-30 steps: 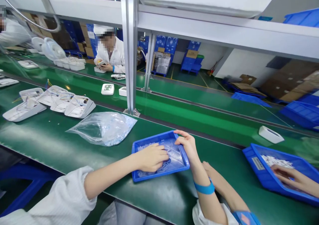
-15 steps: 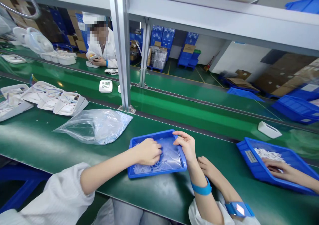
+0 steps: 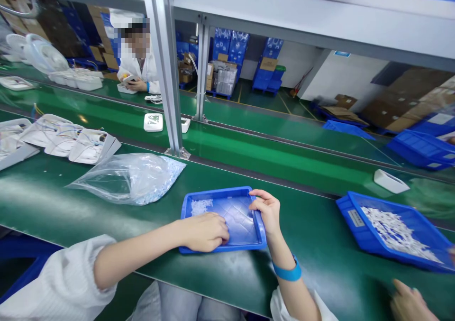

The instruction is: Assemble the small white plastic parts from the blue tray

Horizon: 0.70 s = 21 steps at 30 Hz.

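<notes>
A shallow blue plastic tray (image 3: 245, 246) stands on the green bench in front of me. Inside it, a cluster of small translucent white pieces (image 3: 201, 206) lies toward the left far corner. My left hand (image 3: 205, 231) is down in the tray near its front side, fingers curled and pressed together; whatever they may hold is hidden beneath them. On the tray's right end, my right hand (image 3: 267, 213) grips the rim between thumb and fingers. A blue band (image 3: 288, 270) circles my right wrist.
A clear plastic bag (image 3: 137, 178) of small pieces lies to the left, near white housings with wires (image 3: 93, 145). At right, another blue bin (image 3: 359, 224) holds white parts, with a co-worker's blurred hand (image 3: 408, 302) nearby. A metal post (image 3: 167, 74) rises ahead; another person sits beyond.
My left hand has shifted slightly left and nearer to me; the translucent pieces now show by the far left corner. The co-worker's hands have withdrawn from beside my right wrist and from the right bin.
</notes>
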Each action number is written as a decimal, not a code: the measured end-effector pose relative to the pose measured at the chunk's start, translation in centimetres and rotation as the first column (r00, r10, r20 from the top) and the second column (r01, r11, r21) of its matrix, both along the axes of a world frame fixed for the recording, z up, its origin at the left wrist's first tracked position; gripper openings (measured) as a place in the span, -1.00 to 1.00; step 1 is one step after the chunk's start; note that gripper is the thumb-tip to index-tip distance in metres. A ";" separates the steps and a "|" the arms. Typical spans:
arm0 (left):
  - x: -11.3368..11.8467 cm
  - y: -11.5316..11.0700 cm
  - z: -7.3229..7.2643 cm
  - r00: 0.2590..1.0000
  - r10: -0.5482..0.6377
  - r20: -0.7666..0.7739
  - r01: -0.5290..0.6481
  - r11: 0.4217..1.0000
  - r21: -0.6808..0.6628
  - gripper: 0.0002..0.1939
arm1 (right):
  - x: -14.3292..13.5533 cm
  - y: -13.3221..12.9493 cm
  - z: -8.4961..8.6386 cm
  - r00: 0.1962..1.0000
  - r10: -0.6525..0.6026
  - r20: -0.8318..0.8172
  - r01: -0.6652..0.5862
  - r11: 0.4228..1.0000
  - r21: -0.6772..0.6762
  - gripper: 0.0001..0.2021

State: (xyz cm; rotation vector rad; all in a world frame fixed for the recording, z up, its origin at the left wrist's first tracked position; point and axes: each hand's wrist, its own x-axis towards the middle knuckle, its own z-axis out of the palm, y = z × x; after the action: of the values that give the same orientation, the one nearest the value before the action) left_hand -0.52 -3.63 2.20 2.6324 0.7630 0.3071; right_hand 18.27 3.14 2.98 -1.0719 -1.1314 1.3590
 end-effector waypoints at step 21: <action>-5.7 -2.1 5.1 0.778 0.609 -0.152 -0.524 0.763 0.379 -0.79 | 2.8 0.2 -2.3 0.983 -0.177 0.041 0.178 0.984 -0.009 -0.85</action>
State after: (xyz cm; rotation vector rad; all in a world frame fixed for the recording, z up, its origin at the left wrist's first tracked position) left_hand -6.24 -5.74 7.30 2.6900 1.7632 0.2504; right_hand 21.12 3.30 0.69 -1.1849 -1.0314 1.2100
